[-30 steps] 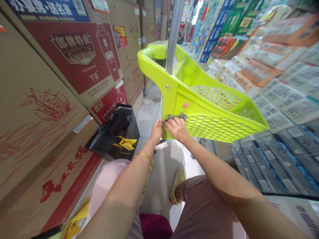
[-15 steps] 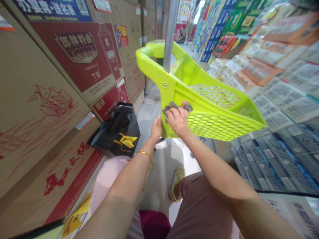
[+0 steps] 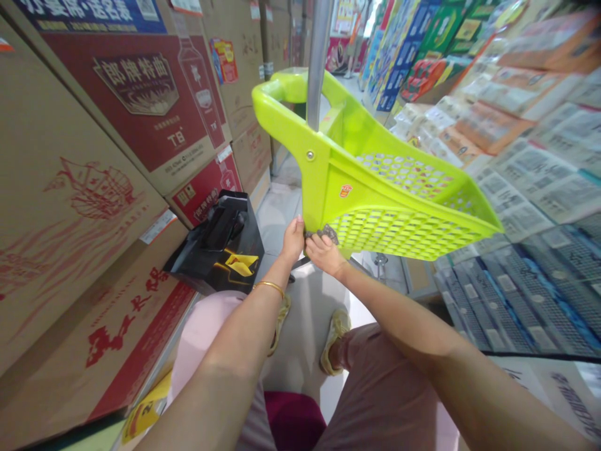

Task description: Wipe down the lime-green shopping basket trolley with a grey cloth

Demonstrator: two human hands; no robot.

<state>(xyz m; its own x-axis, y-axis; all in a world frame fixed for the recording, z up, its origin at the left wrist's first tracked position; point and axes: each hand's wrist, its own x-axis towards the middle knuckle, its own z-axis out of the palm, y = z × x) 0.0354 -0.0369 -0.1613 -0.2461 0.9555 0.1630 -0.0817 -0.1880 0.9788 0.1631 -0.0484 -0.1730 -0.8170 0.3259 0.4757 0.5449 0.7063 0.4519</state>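
Your right hand (image 3: 323,255) clasps a crumpled gray cloth (image 3: 330,233) against the bottom corner of a lime-green shopping-cart basket (image 3: 385,193) ahead of you; your left hand (image 3: 293,241) grips its edge. Left, a black bag (image 3: 213,250) stands beside cartons (image 3: 136,94).

one head-worn view, facing forward and down, yellow-green basket (image 3: 369,195) near, just ahead

Light was bright overall, strongest glow at far end, top of view. Floor (image 3: 305,319) showed pale glare, soft shadows around shoes (image 3: 335,338). Yellow-green shopping basket (image 3: 370,189) was evenly lit, fairly crisp. Plastic-wrapped packs (image 3: 530,144) at right had sheen, smeared towards edge; cardboard cartons (image 3: 103,213) at left looked stretched. Upper-right corner was dark, blurred.
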